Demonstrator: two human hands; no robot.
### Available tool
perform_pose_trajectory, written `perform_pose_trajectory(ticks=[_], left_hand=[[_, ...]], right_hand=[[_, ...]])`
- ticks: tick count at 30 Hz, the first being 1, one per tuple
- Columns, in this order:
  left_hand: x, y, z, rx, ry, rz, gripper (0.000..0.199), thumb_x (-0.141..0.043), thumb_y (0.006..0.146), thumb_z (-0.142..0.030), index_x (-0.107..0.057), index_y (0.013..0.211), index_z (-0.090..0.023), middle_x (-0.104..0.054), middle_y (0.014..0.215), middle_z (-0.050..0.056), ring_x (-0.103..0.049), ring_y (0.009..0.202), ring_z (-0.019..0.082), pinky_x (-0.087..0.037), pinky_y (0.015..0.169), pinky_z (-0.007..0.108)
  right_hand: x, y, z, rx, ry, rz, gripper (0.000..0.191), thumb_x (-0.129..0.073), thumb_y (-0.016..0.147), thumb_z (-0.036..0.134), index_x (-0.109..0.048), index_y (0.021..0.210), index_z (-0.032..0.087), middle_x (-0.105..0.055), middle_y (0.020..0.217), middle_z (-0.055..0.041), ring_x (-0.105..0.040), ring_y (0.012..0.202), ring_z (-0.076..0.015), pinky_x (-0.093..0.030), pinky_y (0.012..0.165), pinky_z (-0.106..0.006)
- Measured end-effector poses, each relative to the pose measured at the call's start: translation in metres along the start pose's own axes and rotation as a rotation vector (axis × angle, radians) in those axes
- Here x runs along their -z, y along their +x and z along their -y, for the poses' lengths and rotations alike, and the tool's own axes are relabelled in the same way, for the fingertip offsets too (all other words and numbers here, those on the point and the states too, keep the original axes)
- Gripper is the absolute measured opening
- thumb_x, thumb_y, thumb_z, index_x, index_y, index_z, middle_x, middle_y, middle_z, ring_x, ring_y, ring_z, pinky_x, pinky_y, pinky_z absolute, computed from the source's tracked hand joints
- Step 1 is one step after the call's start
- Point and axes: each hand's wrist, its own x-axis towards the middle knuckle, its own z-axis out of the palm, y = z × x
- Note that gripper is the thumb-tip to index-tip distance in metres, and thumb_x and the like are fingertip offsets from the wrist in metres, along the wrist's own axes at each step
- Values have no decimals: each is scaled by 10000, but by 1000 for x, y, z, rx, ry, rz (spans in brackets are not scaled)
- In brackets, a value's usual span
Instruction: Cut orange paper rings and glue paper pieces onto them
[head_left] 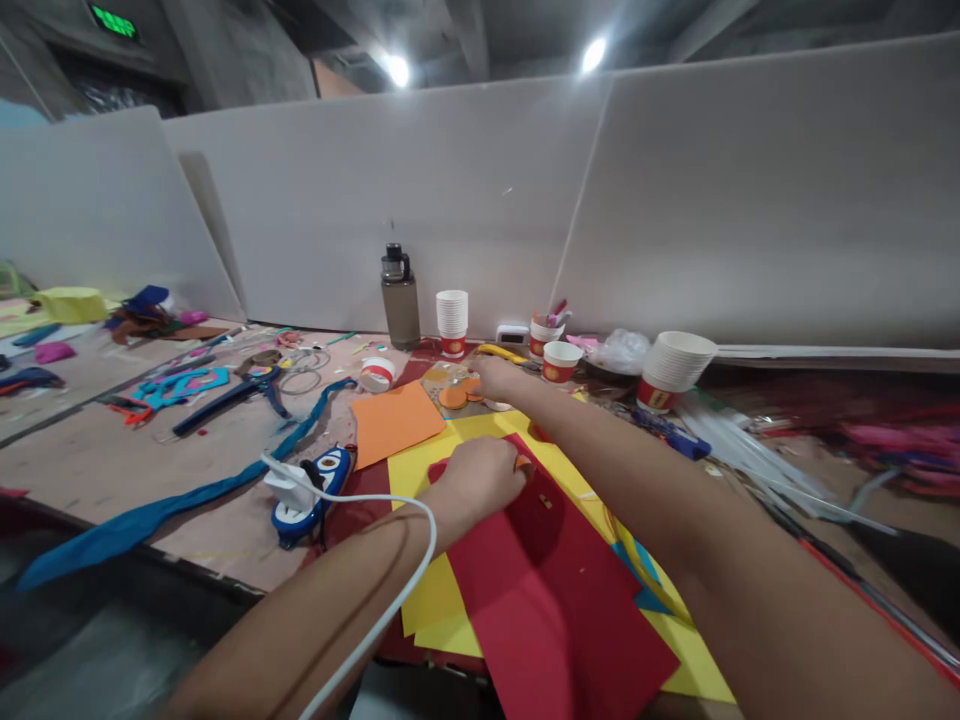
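Observation:
My left hand (484, 474) is closed over sheets of red paper (577, 590), with a small orange piece (523, 463) showing at its fingertips. My right hand (501, 380) reaches farther across the table, down to several round orange pieces (453, 397). Its fingertips are small and blurred, so whether they grip one of these is unclear. Beneath the red sheets lies yellow paper (427, 600), and some blue paper (656, 596) peeks out at the right. An orange sheet (397, 421) rests left of my hands. A white cable (420, 507) crosses over my left forearm.
A power strip (309, 500) with a white plug and a blue cloth strip (225, 487) lie at left, near a dark blue tool (229, 400). Behind stand a bottle (401, 305) and stacked paper cups (452, 320); more cups (673, 370) stand right, beside clear sticks (757, 455).

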Motion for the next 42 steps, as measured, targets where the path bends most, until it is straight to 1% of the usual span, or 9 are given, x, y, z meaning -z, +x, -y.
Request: perform_pose_trajectory(ticks=[7, 14, 20, 22, 25, 28, 33, 38, 42], left_hand=[[0, -2, 1, -39, -70, -8, 316, -470, 840, -318, -741, 879, -161, -722, 868, 195, -683, 784, 291, -478, 680, 371], [-1, 3, 6, -9, -183, -150, 260, -482, 859, -328, -678, 759, -190, -713, 795, 125, -652, 730, 225, -444, 655, 322], [6, 27, 35, 206, -776, -521, 190, -549, 860, -356, -517, 776, -188, -641, 747, 34, -591, 658, 132, -437, 620, 252], [6, 32, 41, 226, -1120, -469, 215, -549, 863, -392, -484, 837, -189, -627, 756, 21, -575, 595, 107, -420, 550, 227], [5, 33, 39, 138, -1257, -335, 228, -545, 861, -399, -499, 839, -177, -611, 684, -1, -589, 563, 92, -433, 533, 206], [3, 29, 32, 115, -1277, -254, 194, -623, 795, -324, -526, 770, -158, -592, 577, -10, -569, 497, 86, -407, 481, 188], [2, 21, 25, 113, -1251, -240, 222, -659, 752, -310, -518, 675, -158, -584, 498, -5, -520, 417, 75, -334, 413, 179], [0, 16, 20, 44, -1224, -210, 267, -669, 753, -358, -515, 658, -160, -579, 506, -7, -543, 440, 76, -336, 428, 175], [2, 18, 26, 50, -984, -198, 379, -435, 888, -492, -543, 722, -169, -639, 625, 24, -572, 491, 95, -366, 444, 200]], right_hand=[[5, 22, 2, -47, 5, 184, 349, -574, 934, 352, -573, 1233, 172, -591, 1239, -92, -611, 1041, -216, -532, 870, -426], [10, 14, -11, -111, 292, -84, 343, -585, 927, 356, -584, 1219, 177, -588, 1242, -92, -607, 1050, -219, -528, 878, -417], [5, -43, -25, -153, 631, -283, 254, -439, 986, 254, -632, 1071, 113, -711, 877, -76, -680, 709, -128, -540, 580, -200], [0, -67, -27, -157, 716, -316, 203, -497, 958, 251, -643, 1013, 121, -700, 743, -53, -660, 603, -113, -502, 485, -169], [-7, -99, -27, -149, 808, -328, 153, -577, 908, 259, -655, 911, 127, -660, 613, -27, -624, 506, -115, -478, 418, -176], [-11, -126, -22, -137, 859, -355, 192, -595, 887, 240, -642, 1043, 138, -701, 754, -49, -633, 543, -120, -513, 454, -207], [-14, -158, -6, -30, 642, -504, 602, -760, 749, 243, -535, 1300, 152, -587, 1254, -143, -639, 921, -179, -543, 777, -307], [-16, -170, 3, 17, 437, -540, 381, -751, 752, 227, -637, 1099, 118, -634, 1076, -110, -566, 1030, -216, -455, 905, -339], [-20, -171, -3, 10, 429, -521, 283, -722, 776, 248, -660, 1024, 127, -658, 991, -85, -574, 953, -205, -451, 856, -323]])
